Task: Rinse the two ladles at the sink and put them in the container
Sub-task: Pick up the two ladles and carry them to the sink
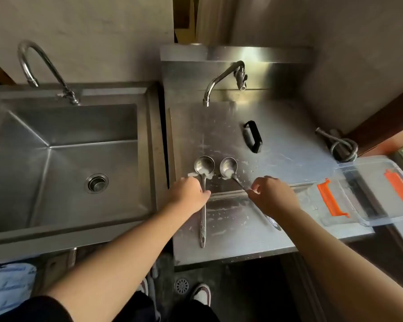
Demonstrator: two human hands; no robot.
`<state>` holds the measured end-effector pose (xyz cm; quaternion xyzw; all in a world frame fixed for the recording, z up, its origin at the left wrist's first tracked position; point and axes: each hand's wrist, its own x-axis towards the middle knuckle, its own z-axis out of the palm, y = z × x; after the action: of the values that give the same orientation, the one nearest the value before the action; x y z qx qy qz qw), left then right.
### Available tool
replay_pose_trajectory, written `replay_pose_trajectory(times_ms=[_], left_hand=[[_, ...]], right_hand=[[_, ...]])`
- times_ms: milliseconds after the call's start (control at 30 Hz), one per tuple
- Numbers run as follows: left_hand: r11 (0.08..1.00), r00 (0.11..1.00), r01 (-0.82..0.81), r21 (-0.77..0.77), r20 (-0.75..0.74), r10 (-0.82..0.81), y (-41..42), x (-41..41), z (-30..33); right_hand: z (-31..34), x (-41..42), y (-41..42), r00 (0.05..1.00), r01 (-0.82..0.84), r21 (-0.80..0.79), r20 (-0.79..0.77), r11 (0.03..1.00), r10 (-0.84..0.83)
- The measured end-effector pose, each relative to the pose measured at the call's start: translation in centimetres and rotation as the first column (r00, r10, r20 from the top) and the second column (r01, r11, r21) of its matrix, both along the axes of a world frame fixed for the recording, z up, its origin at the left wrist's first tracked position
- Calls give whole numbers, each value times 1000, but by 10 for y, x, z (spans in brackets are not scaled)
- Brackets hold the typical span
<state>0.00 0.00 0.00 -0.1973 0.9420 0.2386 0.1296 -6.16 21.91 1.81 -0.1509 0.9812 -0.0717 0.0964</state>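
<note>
We see both ladles lying side by side on the steel counter, bowls up and smeared white: the left ladle (203,182) under our left hand (189,194), the right ladle (230,170) pinched at its handle by our right hand (271,194). We judge this the pick-up; next, lift both and carry them left to the sink (63,145), away from the clear container (368,194)

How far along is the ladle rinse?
Nothing done: both ladles still show white residue on the counter. In hand: left hand on left ladle, right hand pinching right ladle. Left: rinsing at sink, then into clear container.
</note>
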Motion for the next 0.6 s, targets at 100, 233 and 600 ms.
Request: replay_pose_trajectory(times_ms=[100,233,600], left_hand=[[999,997,-30,25,66,28,2,4,-12],[986,993,-75,146,96,62,6,11,-31],[660,916,-396,639,223,334,6,18,-40]], right_hand=[[-13,-1,7,996,86,11,36,996,-87],[-29,4,10,975,171,47,136,984,-176],[-49,5,11,752,593,-377,576,712,-321]])
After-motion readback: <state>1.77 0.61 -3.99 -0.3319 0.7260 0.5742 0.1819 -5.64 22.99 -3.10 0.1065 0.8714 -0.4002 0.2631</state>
